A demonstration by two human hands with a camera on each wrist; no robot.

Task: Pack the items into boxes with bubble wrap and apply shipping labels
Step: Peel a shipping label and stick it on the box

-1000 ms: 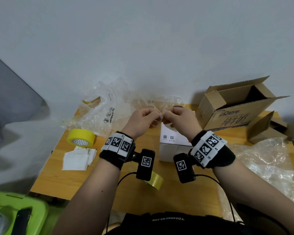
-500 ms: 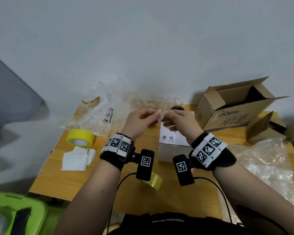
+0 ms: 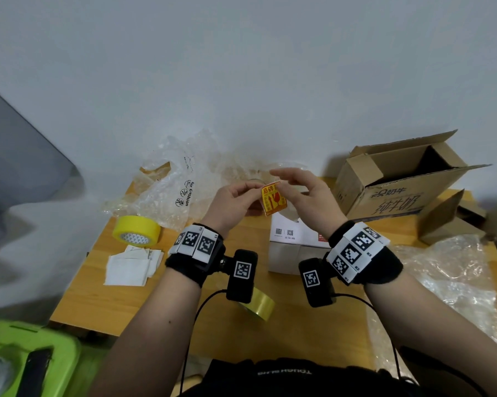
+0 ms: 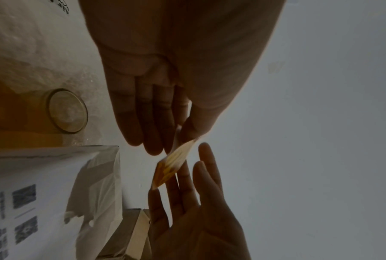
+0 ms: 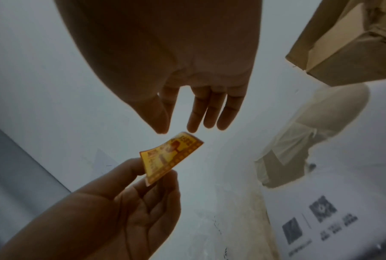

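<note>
A small yellow and red sticker label (image 3: 273, 198) hangs in the air above the white box (image 3: 293, 239). My left hand (image 3: 256, 190) pinches its left edge between thumb and fingers, as the left wrist view shows on the label (image 4: 174, 163). My right hand (image 3: 293, 184) hovers at the label's upper right corner with straight, spread fingers. In the right wrist view its fingertips (image 5: 192, 129) sit just above the label (image 5: 167, 156); contact is unclear. A translucent wrapped lump (image 5: 298, 149) lies on the white box (image 5: 321, 219).
An open brown carton (image 3: 399, 184) stands at the back right. Bubble wrap (image 3: 172, 184) is heaped at the back left, more (image 3: 448, 270) on the right. Yellow tape (image 3: 137, 232), white paper slips (image 3: 130, 265), a clear tape roll (image 3: 258, 306) and a glass jar (image 4: 65, 110) lie around.
The hands were pinched together on a small white piece. They have parted: the right hand let go and opened, and the label's yellow face now shows in the left hand.
</note>
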